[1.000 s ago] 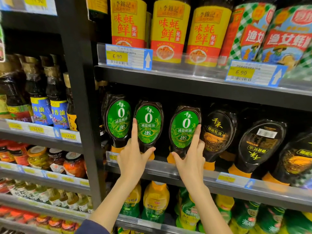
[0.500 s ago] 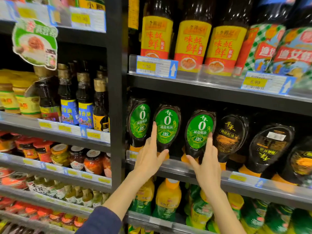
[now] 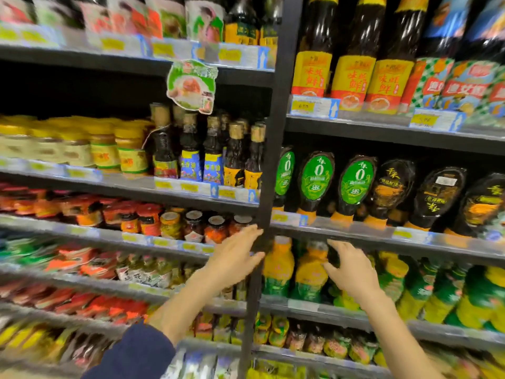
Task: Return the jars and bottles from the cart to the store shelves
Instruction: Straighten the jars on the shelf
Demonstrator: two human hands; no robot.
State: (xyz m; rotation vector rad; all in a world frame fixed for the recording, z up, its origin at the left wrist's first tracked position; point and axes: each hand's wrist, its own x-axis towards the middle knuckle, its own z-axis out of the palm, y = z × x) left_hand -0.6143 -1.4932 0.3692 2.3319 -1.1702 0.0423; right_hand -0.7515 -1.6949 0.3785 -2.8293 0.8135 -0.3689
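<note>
We see black store shelves (image 3: 382,134) split by a dark upright post (image 3: 274,160), with green-labelled squeeze bottles (image 3: 317,177) standing cap-down beside dark-labelled squeeze bottles (image 3: 393,187) on the right middle shelf, tall yellow-labelled bottles (image 3: 352,77) on the shelf above, and slim dark bottles (image 3: 191,154) beside yellow-lidded jars (image 3: 105,150) on the left.

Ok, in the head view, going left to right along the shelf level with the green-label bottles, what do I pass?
yellow-lid jars → gold-capped bottles → black post → green-label bottles → black-label bottles
</note>
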